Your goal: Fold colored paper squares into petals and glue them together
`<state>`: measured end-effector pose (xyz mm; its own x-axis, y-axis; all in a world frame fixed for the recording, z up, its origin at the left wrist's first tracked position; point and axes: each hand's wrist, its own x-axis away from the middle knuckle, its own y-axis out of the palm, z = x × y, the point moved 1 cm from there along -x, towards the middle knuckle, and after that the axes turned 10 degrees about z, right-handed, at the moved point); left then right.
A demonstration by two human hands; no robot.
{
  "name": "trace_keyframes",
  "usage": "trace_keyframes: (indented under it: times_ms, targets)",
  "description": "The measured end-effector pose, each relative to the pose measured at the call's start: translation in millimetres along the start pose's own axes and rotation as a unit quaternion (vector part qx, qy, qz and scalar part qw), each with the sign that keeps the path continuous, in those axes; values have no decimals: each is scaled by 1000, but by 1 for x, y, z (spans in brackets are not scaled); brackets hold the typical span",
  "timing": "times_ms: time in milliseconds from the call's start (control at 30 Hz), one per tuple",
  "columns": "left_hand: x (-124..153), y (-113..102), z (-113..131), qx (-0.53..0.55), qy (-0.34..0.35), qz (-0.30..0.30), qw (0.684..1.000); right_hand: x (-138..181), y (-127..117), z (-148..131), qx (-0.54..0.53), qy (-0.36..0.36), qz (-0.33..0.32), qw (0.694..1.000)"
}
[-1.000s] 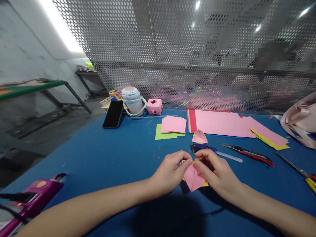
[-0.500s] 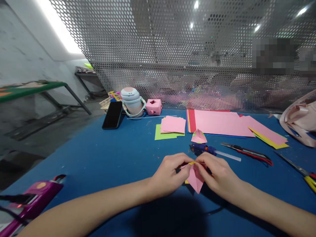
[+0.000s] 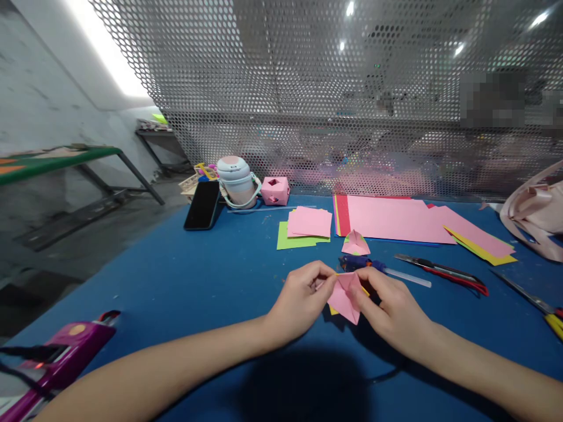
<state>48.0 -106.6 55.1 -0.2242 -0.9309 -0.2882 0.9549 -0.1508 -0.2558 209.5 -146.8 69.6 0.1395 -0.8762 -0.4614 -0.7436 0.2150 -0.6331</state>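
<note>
My left hand (image 3: 303,299) and my right hand (image 3: 389,308) meet over the blue table (image 3: 185,275), both pinching a folded pink paper piece (image 3: 345,296) with yellow paper showing at its edges. The piece is held just above the table, its point hanging down. Behind my hands lie a blue glue gun (image 3: 358,264) with a clear glue stick, and a small folded pink and green paper shape (image 3: 355,243).
Pink squares on a green sheet (image 3: 303,225) and large pink sheets (image 3: 391,220) lie further back. A cutter (image 3: 440,272) and scissors (image 3: 536,308) lie right. A phone (image 3: 201,204), bottle (image 3: 237,181) and pink paper cube (image 3: 275,190) stand by the mesh screen. A magenta tool (image 3: 57,351) sits near left.
My hands have turned and shifted the pink paper piece slightly; its lower point now hangs further right and my fingers have closed more tightly over its top.
</note>
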Motion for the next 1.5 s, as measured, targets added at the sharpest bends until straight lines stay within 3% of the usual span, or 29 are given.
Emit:
trace_keyframes:
  times_ms: [300, 433, 600, 767, 933, 1100, 1267, 1400, 1500]
  targets:
    - [1, 8, -4, 105, -53, -94, 989, 0, 2, 6, 10, -97, -32, 995]
    - [-2, 8, -3, 176, -109, -45, 977, -1, -5, 4, 10, -42, -6, 999]
    - [-1, 7, -5, 181, -153, 38, 971, 2, -12, 5, 15, -12, -3, 1000]
    - [6, 11, -4, 176, -173, 12, 969, 3, -5, 7, 40, 3, -23, 999]
    - [10, 15, -3, 201, -229, -25, 952, 4, 3, 12, 35, -43, -31, 998]
    - [9, 14, -7, 144, -197, -103, 964, 6, 7, 17, 48, -80, -45, 995]
    - [4, 10, -10, 130, -171, -83, 973, 5, -3, 9, 53, -56, -46, 996]
    - [0, 8, -11, 147, -178, -68, 971, 9, -24, 12, 112, -82, -141, 980]
    - [-1, 8, -14, 162, -208, -68, 962, 14, -39, 29, 246, -85, -188, 947]
